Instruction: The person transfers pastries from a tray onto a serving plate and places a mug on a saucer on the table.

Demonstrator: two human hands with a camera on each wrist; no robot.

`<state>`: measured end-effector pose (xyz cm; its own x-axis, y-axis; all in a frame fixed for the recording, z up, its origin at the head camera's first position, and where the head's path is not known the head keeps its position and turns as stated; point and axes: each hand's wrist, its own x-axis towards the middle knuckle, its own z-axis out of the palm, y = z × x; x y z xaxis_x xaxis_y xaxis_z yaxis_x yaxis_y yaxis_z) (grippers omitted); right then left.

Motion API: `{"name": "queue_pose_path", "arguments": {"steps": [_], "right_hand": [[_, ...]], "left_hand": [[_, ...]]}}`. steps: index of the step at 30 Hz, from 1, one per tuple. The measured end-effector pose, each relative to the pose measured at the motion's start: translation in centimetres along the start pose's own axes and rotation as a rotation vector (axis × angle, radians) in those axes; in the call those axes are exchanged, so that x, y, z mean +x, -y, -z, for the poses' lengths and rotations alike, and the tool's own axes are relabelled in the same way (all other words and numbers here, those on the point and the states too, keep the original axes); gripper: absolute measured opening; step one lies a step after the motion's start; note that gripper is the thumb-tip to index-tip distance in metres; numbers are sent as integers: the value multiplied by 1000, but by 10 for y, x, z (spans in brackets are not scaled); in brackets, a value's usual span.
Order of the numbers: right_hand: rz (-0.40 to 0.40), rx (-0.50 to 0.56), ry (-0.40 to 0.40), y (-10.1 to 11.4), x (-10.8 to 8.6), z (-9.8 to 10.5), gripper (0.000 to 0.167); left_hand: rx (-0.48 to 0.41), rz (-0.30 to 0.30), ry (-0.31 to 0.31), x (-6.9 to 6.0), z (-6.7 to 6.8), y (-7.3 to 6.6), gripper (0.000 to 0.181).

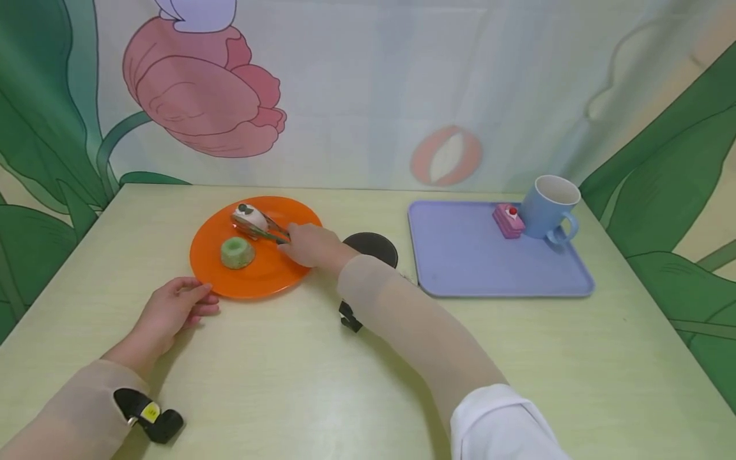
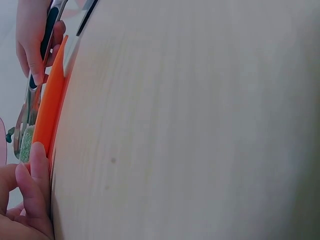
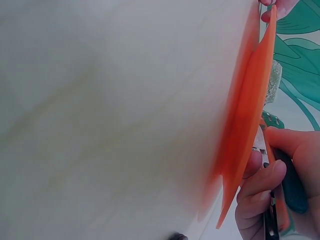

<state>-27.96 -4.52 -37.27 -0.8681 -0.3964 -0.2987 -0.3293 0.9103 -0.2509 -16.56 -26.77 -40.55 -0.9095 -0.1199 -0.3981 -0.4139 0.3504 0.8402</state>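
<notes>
An orange plate (image 1: 275, 276) bears a small white cake (image 1: 253, 216) with green bits on top and a green ring-shaped cake (image 1: 237, 252). My right hand (image 1: 313, 245) grips a pair of tongs (image 1: 266, 234) with dark handles, also visible in the right wrist view. The tongs' ends lie around the white cake, which appears to rest on the plate. At the plate's near-left rim, my left hand (image 1: 178, 306) pinches the edge between thumb and fingers. In the left wrist view, its fingers (image 2: 39, 160) touch the orange rim.
A round black object (image 1: 374, 248) sits partly behind my right forearm. To the right lies a lilac tray (image 1: 460, 255) with a pink cake slice (image 1: 508, 221) topped by a red berry and a blue mug (image 1: 543, 207). A printed curtain (image 1: 345, 96) hangs behind the table.
</notes>
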Motion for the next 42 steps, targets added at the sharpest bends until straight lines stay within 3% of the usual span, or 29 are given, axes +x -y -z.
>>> {"name": "queue_pose_path", "arguments": {"steps": [20,27,33,42], "right_hand": [[-24,-22,1,4,3,0,40],[-33,-33,-8,4,0,-1,47],[-37,-38,-13,0,-4,0,53],[-7,-36,3,-11,-9,1,48]], "left_hand": [[5,-14,11,0,2,0,53],[-1,-4,14,0,1,-1,54],[-6,5,8,1,0,0,54],[-7,7,9,1,0,-1,52]]}}
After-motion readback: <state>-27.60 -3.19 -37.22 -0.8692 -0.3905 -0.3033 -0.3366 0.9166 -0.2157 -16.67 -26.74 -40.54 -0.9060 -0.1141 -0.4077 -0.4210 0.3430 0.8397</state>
